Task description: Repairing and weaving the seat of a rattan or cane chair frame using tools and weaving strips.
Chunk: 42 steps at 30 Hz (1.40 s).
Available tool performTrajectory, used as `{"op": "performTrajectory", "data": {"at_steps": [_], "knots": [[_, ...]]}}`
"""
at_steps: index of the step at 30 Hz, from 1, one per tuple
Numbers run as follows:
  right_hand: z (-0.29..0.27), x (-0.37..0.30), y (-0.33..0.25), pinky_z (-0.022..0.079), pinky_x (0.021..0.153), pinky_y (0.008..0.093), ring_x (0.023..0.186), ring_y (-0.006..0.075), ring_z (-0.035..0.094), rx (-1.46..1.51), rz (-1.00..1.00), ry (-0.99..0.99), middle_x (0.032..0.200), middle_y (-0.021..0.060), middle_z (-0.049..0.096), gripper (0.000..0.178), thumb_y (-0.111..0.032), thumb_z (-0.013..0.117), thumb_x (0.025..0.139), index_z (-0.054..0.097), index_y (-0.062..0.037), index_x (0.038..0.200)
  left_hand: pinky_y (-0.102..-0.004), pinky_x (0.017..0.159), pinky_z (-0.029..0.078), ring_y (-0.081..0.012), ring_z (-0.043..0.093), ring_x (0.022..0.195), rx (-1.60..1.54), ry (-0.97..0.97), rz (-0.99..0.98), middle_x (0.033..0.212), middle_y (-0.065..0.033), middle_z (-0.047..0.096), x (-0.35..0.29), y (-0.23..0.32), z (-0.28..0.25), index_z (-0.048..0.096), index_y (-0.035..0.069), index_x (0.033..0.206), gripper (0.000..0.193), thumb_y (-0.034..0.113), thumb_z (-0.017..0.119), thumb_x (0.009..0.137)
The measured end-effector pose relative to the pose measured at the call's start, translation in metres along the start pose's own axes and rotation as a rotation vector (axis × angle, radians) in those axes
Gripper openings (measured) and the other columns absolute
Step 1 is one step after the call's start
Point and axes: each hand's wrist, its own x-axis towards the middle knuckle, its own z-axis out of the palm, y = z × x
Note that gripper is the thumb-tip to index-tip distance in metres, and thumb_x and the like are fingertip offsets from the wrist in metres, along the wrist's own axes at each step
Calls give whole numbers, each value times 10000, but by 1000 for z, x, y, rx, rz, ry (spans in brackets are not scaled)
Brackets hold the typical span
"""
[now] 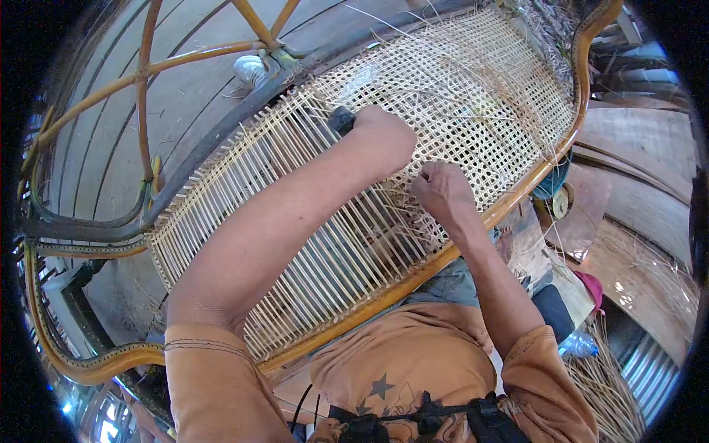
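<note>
Spreading across most of the view, the rattan seat frame [517,199] lay tilted, its curved orange rim running from the lower left up to the upper right, and a dark rail closed the far side. Inside this frame the woven cane panel [473,96] filled the right half with a finished lattice, while the left half held only parallel cane strands [244,184] with narrow gaps between them. Beyond the far rail the wooden floor [111,133] showed open room, and loose cane strips lay near the right rim. The person's left forearm crossed over the parallel strands, and the left hand [384,136] was closed around a dark tool handle [341,118] at the border between lattice and strands. The right hand [442,188] rested just beside it, near the front rim, with fingers pinched together on thin strands, the wrist bent downward.
</note>
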Motion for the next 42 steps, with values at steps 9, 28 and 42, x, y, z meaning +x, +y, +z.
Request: {"op": "performTrajectory", "data": {"at_steps": [9, 28, 42], "knots": [[15, 6, 17, 495, 619, 449, 670, 423, 602, 118, -72, 55, 677, 273, 579, 232, -186, 647, 712, 628, 43, 745, -386, 664, 486, -219, 657, 853, 108, -76, 103, 906, -62, 689, 7, 22, -19, 717, 120, 900, 201, 153, 571, 765], [21, -5, -3, 475, 666, 449, 710, 374, 599, -264, -66, 197, 753, 199, 620, 120, -132, 564, 819, 642, -43, 841, -396, 636, 519, -251, 664, 806, -11, -65, 102, 838, -91, 680, 7, -2, 5, 704, 77, 856, 194, 106, 595, 698], [20, 7, 17, 480, 690, 419, 811, 338, 561, -52, -310, 199, 870, 136, 556, 84, -134, 572, 805, 577, -51, 798, -365, 672, 504, -224, 656, 867, 66, -30, -127, 935, -46, 686, -15, -41, 5, 714, 119, 896, 192, 163, 584, 761]]}}
